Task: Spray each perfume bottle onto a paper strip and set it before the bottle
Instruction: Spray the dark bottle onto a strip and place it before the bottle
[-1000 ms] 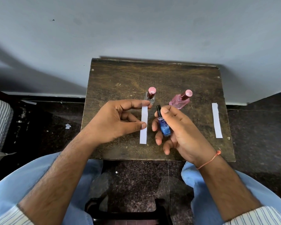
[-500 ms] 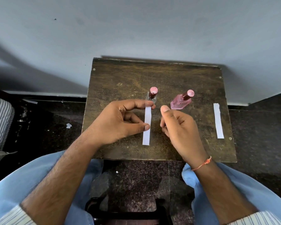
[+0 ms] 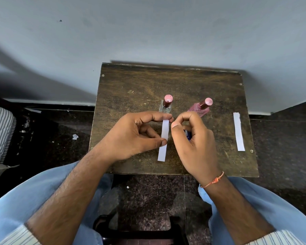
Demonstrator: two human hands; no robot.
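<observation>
1. The left hand [image 3: 138, 137] comes in from 7 o'clock, palm turned toward the centre, index finger and thumb curled forward; they pinch a white paper strip [image 3: 163, 140] between them, index at its far end, thumb on its left edge lower down
2. The right hand [image 3: 194, 145] enters from 5 o'clock, back toward the camera, fingers folded in around a small blue perfume bottle [image 3: 187, 135], with the thumb tip close to the strip's right edge
3. Only a sliver of blue shows between those fingers; the bottle's top and nozzle are hidden
4. At 12 o'clock from the hands stand a clear perfume bottle [image 3: 165, 107] with a pink cap, and to its right a pink perfume bottle [image 3: 200, 109], its base covered by the right hand
5. A second paper strip [image 3: 238, 131] lies flat at 3 o'clock on the brown wooden table [image 3: 131, 89], well apart from the hands
6. Whether the held strip touches the table cannot be told
</observation>
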